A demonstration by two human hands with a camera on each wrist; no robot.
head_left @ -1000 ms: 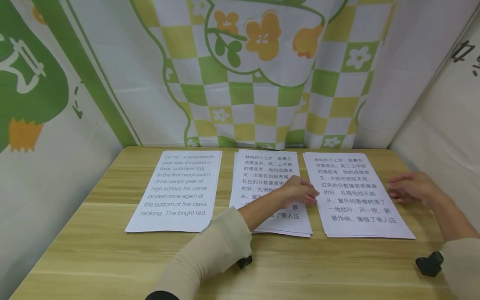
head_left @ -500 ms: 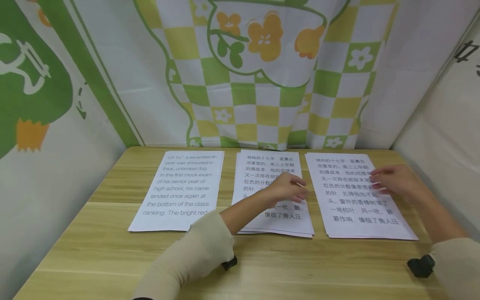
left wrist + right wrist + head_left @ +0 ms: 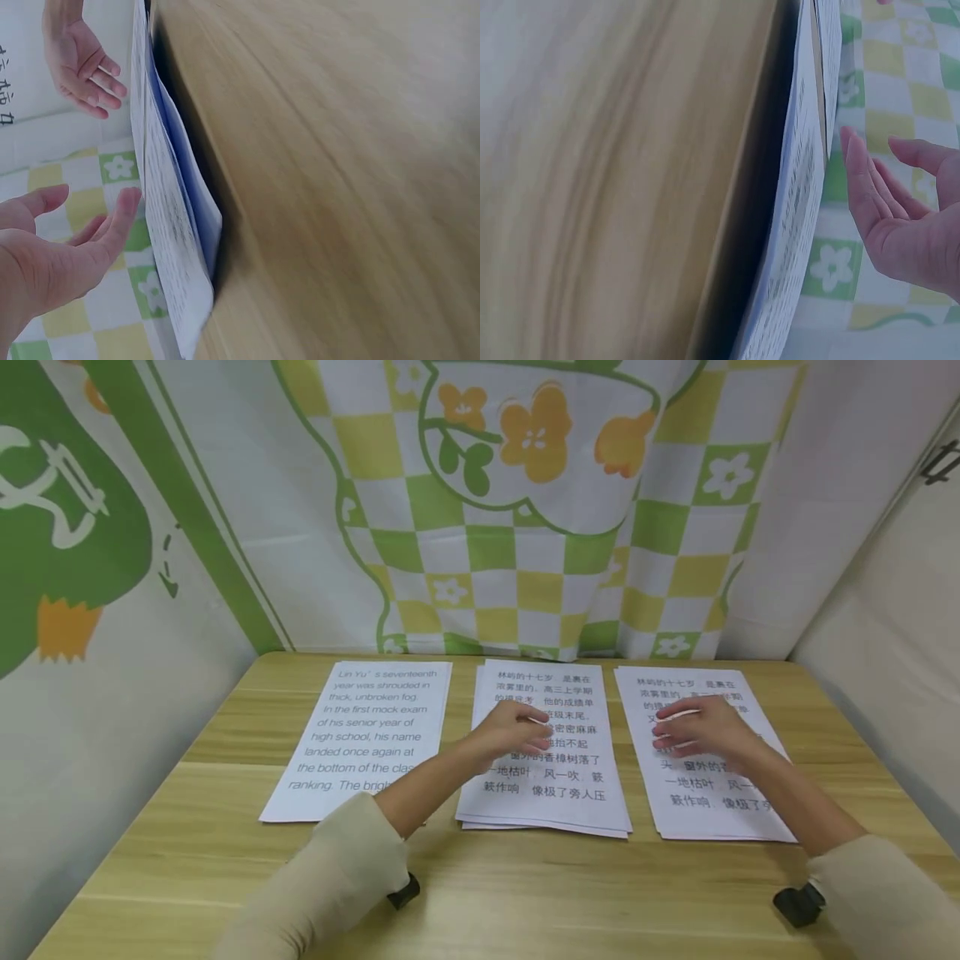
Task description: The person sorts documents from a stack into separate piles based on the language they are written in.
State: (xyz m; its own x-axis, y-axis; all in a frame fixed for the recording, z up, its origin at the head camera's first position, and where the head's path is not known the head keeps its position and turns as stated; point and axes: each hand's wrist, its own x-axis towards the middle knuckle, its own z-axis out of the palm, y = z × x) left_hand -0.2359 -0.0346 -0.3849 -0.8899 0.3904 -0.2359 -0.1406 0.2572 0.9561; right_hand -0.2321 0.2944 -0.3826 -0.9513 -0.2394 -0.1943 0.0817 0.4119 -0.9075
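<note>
The head view looks forward and down from above and behind the left hand (image 3: 508, 732) and right hand (image 3: 708, 731), farthest off. Each wrist view sits close below its own hand, turned sideways, skimming the counter (image 3: 600, 893). The left one catches the right hand beyond; all three share the checkered curtain (image 3: 517, 560) past the hands.

You have three piles of paper on one surface (image 3: 570, 910), near its far edge: one English pile (image 3: 367, 735) toward the left edge and two Chinese ones, the middle pile (image 3: 558, 777) and the right pile (image 3: 705, 789). The number of sheets in each can't be told. Your left grip (image 3: 506, 735) and right grip (image 3: 708, 731) make two. You also have two beige sleeves (image 3: 322, 877) and two black gadgets (image 3: 798, 906). Beyond the far edge you see three orange flowers (image 3: 536, 431) on one checked cloth (image 3: 491, 552).
</note>
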